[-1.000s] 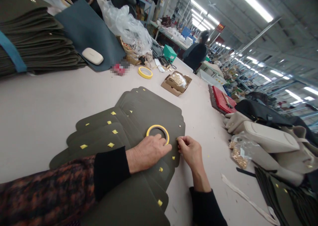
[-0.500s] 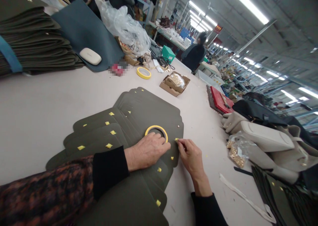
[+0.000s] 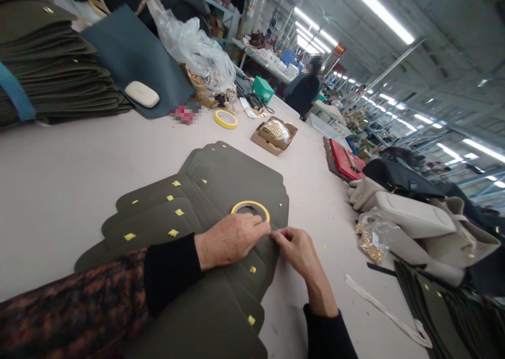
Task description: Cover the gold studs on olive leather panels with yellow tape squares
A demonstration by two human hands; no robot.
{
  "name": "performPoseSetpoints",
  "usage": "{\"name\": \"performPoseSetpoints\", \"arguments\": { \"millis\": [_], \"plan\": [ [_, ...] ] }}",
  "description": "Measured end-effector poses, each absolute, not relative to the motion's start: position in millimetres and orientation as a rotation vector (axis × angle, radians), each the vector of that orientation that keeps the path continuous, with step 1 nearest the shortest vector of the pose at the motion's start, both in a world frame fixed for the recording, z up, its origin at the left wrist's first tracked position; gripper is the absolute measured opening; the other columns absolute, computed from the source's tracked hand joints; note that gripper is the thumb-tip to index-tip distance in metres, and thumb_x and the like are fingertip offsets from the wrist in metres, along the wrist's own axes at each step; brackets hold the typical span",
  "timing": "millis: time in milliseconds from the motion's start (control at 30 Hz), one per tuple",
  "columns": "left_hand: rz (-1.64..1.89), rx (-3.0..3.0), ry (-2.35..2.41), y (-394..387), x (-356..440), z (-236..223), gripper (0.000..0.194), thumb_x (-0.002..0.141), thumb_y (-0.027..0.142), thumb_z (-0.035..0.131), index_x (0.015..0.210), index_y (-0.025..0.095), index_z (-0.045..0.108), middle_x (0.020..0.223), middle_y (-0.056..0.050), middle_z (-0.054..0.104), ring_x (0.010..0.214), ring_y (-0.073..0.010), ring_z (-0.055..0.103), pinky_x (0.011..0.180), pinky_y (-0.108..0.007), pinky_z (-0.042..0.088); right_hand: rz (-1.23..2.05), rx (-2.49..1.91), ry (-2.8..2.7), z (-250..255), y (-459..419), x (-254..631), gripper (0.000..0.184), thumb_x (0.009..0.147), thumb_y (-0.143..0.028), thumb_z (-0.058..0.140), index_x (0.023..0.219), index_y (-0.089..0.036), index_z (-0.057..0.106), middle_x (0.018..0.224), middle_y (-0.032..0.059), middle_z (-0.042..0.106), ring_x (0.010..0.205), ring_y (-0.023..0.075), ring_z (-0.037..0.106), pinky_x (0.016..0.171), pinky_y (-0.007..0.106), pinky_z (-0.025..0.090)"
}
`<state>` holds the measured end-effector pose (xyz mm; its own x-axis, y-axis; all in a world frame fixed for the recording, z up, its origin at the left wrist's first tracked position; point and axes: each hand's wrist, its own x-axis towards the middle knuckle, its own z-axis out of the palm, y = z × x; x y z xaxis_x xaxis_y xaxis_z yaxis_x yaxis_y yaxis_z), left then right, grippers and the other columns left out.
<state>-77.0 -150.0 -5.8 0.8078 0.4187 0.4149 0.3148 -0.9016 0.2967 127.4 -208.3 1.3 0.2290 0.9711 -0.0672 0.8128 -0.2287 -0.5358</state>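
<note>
Dark olive leather-like panels [image 3: 236, 164] lie overlapped in a fan on the table, with small yellow tape pieces [image 3: 172, 233] stuck on several of them. My left hand [image 3: 232, 239] is closed on the near side of a roll of yellow tape [image 3: 235, 207], which tilts up over the panels. Thumb and forefinger of my right hand [image 3: 296, 247] are pinched together and meet the left fingertips at the panels' right edge. What sits between the right fingertips is too small to make out.
A stack of olive panels [image 3: 59, 75] stands at the left. Further back are a second tape roll [image 3: 225, 119] and a cardboard box of gold-coloured hardware [image 3: 274, 134]. Pale bags [image 3: 410, 212] and a white strip [image 3: 386, 309] lie at the right. A person [image 3: 303, 88] is in the background.
My right hand has shifted left to meet my left fingertips. The yellow bit at its fingers and one on the panel edge just below no longer show. The tape roll has tilted slightly.
</note>
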Motion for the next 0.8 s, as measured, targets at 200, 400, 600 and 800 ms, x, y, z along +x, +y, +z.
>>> {"name": "performPoseSetpoints", "arguments": {
  "millis": [200,400,600,800],
  "plan": [
    [0.835,2.634,0.545,-150,-77,-6,0.019,0.096,0.019,0.04,0.104,0.019,0.058,0.08,0.0,0.062,0.073,-0.0141,0.06,0.068,-0.024,0.048,0.595,-1.888,-1.476,4,-238,115,0.019,0.082,-0.032,0.061,0.087,-0.02,0.074,0.081,0.0035,0.074,0.071,0.0188,0.065,0.066,0.028,0.048],
    [0.985,2.554,0.459,-150,-76,-12,0.042,0.097,0.023,0.043,0.138,0.017,0.035,0.12,-0.008,0.065,0.102,-0.0147,0.065,0.088,-0.027,0.052,0.323,-1.553,-1.677,13,-241,93,0.018,0.086,-0.02,0.057,0.099,-0.021,0.069,0.093,0.0049,0.071,0.08,0.0163,0.064,0.073,0.028,0.05],
    [0.87,2.574,0.518,-151,-76,-11,0.036,0.096,0.022,0.045,0.13,0.014,0.039,0.108,-0.008,0.067,0.091,-0.0174,0.067,0.079,-0.029,0.054,0.087,-1.537,-1.898,9,-236,90,0.017,0.087,-0.013,0.05,0.089,-0.021,0.065,0.079,0.003,0.068,0.07,0.0146,0.062,0.069,0.026,0.049],
    [0.763,2.584,0.507,-151,-77,-4,0.012,0.096,0.019,0.042,0.096,0.017,0.054,0.085,-0.001,0.062,0.08,-0.0138,0.061,0.071,-0.023,0.048,-0.141,-1.521,-1.881,2,-239,89,0.016,0.082,-0.011,0.052,0.082,-0.02,0.066,0.068,0.0014,0.066,0.059,0.0125,0.058,0.062,0.025,0.047]
  ]
}}
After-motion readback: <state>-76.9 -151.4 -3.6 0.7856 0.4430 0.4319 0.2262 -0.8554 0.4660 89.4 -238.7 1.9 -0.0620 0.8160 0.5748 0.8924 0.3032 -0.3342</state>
